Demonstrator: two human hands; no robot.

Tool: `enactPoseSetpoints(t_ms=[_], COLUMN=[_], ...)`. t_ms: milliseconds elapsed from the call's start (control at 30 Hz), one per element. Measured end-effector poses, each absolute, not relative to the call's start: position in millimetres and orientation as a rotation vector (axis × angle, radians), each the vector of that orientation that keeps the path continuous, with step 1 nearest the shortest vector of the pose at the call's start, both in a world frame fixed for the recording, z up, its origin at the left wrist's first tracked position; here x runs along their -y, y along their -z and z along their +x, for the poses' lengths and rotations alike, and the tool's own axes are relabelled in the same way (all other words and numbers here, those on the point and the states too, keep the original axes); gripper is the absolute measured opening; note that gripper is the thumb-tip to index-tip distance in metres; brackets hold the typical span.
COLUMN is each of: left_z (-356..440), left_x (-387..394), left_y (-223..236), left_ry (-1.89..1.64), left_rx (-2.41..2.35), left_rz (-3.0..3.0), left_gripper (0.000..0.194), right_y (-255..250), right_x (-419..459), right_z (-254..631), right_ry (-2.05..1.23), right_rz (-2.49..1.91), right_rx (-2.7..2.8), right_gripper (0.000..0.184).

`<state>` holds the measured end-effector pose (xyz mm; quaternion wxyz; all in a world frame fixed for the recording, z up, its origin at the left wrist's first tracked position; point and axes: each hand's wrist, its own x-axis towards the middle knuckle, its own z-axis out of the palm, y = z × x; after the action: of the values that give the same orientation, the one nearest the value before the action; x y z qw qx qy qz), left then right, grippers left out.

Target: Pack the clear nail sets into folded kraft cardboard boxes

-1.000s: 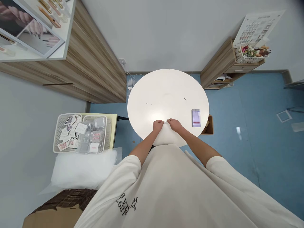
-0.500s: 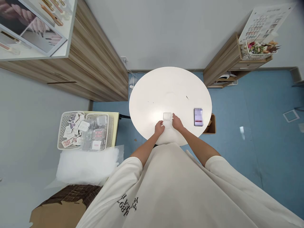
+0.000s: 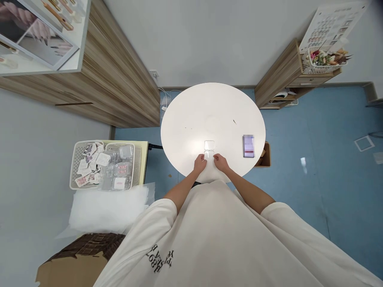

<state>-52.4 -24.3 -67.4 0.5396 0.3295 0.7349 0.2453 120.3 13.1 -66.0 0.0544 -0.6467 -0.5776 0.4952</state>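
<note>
A small clear plastic box [image 3: 209,146] lies opened out on the white table, its two halves one behind the other. My left hand [image 3: 200,163] is closed on the left edge of the nearer half, thumb and fingertips together. On the opposite side, my right hand [image 3: 221,163] pinches that same half at its right edge. I see no contents through the transparent plastic.
The round white table [image 3: 213,107] carries a phone [image 3: 248,146] at its right side. To the left, white baskets [image 3: 137,163] hold cards and clear boxes, near white sheets [image 3: 109,209] and a cardboard box [image 3: 72,267]. Wooden cabinets [image 3: 122,71] stand beyond.
My right hand has come down from beside the box's far half to the right edge of its near half. My left hand stays at the left edge.
</note>
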Motion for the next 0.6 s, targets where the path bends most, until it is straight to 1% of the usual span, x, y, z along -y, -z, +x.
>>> enactPoseSetpoints(t_ms=[167,333,600], left_z=[-52,-54,-59], left_x=[8,-9,-3], left_y=[68,66,58], left_ry=[-0.611,-0.586,-0.58], left_rx=[-1.689,-1.644,-1.675], left_rz=[0.805,0.836,0.875], left_gripper=[0.046,0.048,0.046], right_y=[65,62,54], right_x=[-26,-42,-40], right_z=[115,109,124], right_ry=[-1.486,-1.553,-1.483], right_rz=[-1.916,-1.882,-1.968], right_rx=[1.768,1.788,1.85], right_gripper=[0.037,0.044,0.043])
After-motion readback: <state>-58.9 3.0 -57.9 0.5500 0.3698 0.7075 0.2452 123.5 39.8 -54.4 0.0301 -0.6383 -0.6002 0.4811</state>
